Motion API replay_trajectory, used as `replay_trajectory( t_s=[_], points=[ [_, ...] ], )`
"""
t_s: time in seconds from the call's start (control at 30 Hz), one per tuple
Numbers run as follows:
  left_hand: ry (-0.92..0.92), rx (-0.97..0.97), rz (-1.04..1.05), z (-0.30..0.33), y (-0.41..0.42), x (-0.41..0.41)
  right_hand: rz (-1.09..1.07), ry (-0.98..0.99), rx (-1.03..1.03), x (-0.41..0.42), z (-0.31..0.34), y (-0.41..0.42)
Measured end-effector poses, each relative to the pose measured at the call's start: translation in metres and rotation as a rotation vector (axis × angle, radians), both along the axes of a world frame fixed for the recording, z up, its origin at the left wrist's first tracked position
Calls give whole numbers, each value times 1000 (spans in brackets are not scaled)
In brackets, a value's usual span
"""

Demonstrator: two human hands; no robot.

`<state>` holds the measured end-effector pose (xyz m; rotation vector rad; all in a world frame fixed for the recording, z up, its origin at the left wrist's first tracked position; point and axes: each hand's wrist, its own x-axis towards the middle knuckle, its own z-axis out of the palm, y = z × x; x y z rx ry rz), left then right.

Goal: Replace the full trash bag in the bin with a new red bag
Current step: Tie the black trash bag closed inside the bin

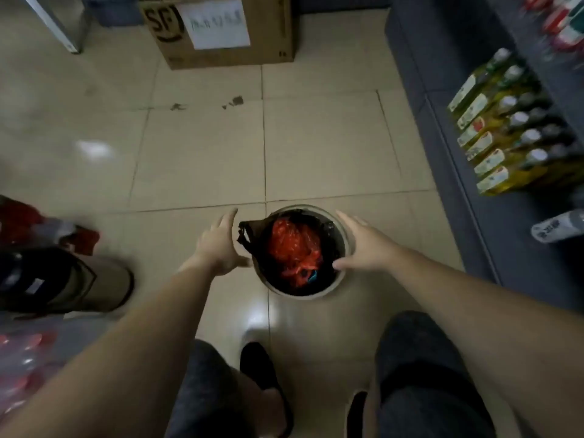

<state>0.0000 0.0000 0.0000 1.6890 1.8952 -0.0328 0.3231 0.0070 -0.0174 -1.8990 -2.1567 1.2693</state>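
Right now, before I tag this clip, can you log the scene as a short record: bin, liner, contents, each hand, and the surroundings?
bin: small round trash bin on the tiled floor
liner: black plastic bag, its edge spilling over the left rim
contents: crumpled red plastic, bin looks full
left hand: left hand open beside the rim, no grip
right hand: right hand open at the right rim, no grip
surroundings: brown cardboard box beyond; shelf of yellow-green bottles to the right

Cardboard box [218,30], twelve o'clock: "SF" logo in black.
White sheet [218,23] on the box: writing too blurred to read.
Bottle labels [480,143], two o'clock: illegible.
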Motion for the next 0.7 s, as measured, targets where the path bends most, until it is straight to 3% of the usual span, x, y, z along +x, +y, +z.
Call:
replay_trajectory(
  t_s=[0.2, 0.37, 0.7],
  points=[
    [-231, 62, -38, -93, 11, -4, 79, 142, 96, 5, -87, 27],
    [-677, 89, 14, -122, 13, 17, 99, 204, 167, 1, -109, 28],
    [-635, 175, 108, -115, 12, 58, -42, 173, 209, -23, -114, 35]
  ],
)
